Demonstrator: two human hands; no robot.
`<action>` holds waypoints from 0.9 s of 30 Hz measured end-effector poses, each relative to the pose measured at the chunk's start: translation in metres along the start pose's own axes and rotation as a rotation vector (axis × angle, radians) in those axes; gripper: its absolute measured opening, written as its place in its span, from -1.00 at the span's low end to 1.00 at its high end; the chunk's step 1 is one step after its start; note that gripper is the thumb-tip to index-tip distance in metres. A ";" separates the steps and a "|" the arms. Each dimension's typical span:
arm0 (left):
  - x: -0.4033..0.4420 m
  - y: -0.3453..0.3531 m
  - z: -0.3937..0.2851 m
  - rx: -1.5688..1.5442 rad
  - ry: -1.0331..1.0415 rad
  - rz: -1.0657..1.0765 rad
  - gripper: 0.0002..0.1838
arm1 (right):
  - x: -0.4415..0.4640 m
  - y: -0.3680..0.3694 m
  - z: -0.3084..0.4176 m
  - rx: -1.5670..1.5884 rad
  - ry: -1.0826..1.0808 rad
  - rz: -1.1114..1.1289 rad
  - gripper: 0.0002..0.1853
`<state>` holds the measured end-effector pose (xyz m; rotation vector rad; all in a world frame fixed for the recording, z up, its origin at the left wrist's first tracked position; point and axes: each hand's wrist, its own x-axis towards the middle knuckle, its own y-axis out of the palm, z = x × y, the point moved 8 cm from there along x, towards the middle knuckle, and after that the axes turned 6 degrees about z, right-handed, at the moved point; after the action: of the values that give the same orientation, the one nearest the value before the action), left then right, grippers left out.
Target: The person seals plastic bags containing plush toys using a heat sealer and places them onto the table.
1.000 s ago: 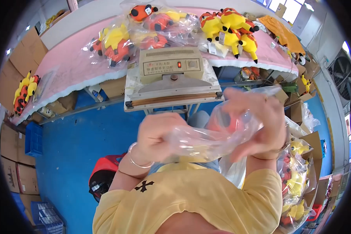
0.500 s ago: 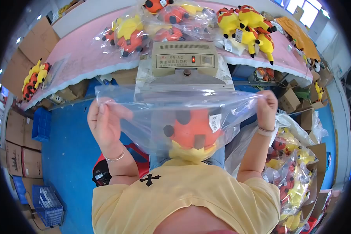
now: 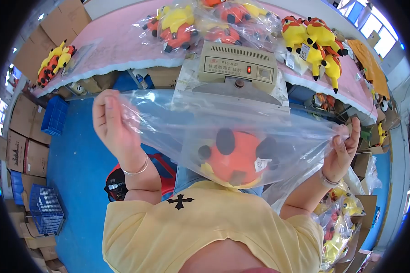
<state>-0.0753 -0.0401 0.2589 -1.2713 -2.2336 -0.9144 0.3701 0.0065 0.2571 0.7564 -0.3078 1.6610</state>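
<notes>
Head view: a blue floor [image 3: 86,182] is seen below a table [image 3: 118,38] covered in pink cloth, on which bagged toys [image 3: 177,25] are heaped at the middle and unbagged toys [image 3: 316,50] are piled towards the right. A beige machine [image 3: 237,66] is placed at the table's front edge, its front part partly covered in the view by a clear plastic bag [image 3: 168,116]. The bag is stretched wide between two hands, above the lap. Inside its lower middle, a red, yellow and black plush toy [image 3: 234,159] is held. One upper corner is gripped by the left hand [image 3: 111,120], fingers closed on the film; the opposite corner is pinched by the right hand [image 3: 344,152], with one finger raised. A white label [image 3: 262,164] is attached to the plush toy, and a small red light [image 3: 248,69] is shown lit on the machine
</notes>
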 end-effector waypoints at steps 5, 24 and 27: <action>-0.003 -0.008 -0.020 0.025 0.160 -0.145 -0.87 | -0.011 -0.014 -0.008 0.071 0.008 -0.193 -0.44; -0.016 -0.072 -0.006 0.493 0.108 -0.226 -0.77 | -0.037 0.029 -0.027 -0.167 -0.268 -0.274 -0.82; -0.025 -0.073 0.007 0.175 0.027 -0.087 -0.72 | -0.042 0.033 -0.019 -0.160 -0.270 -0.257 -0.80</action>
<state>-0.1262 -0.0770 0.2139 -1.0854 -2.3070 -0.7435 0.3353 -0.0233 0.2228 0.8612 -0.5058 1.2776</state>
